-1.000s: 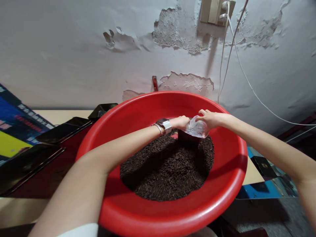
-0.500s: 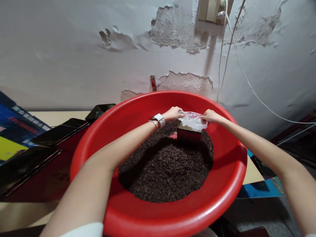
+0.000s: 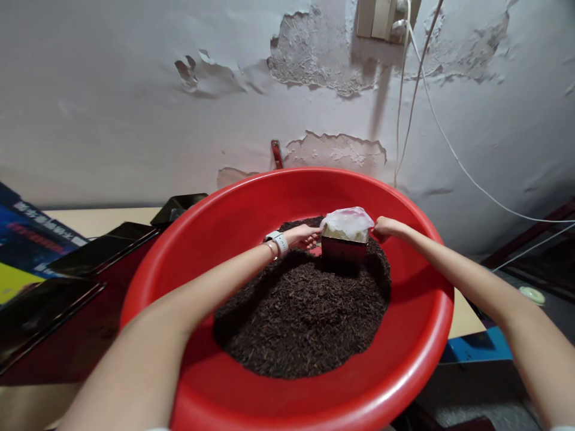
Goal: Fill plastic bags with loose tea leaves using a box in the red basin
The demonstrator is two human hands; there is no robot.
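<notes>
A large red basin [image 3: 314, 398] holds a heap of dark, loose leaf-like material [image 3: 300, 317], perhaps tea. On the heap's far side stands a small dark square tin [image 3: 344, 251] with a clear plastic bag [image 3: 347, 221] spread over its mouth. My left hand [image 3: 305, 234] pinches the bag's left edge, fingers closed. At the bag's right edge my right hand [image 3: 385, 227] is closed on the plastic too. A bit of something pink [image 3: 315, 250] shows in the heap beside the tin.
Dark tins [image 3: 54, 299] stand to the left of the basin on a pale table [image 3: 101, 219], near a blue printed box [image 3: 31, 230]. Behind is a peeling wall [image 3: 135, 120] with a socket box [image 3: 386, 21] and hanging white cables [image 3: 442, 131]. A blue board [image 3: 476, 347] lies at the right.
Both hands have moved outward and slightly down, pulling the bag wider and flatter over the tin's rim. The left hand has dropped lower. The tin has stayed in place.
</notes>
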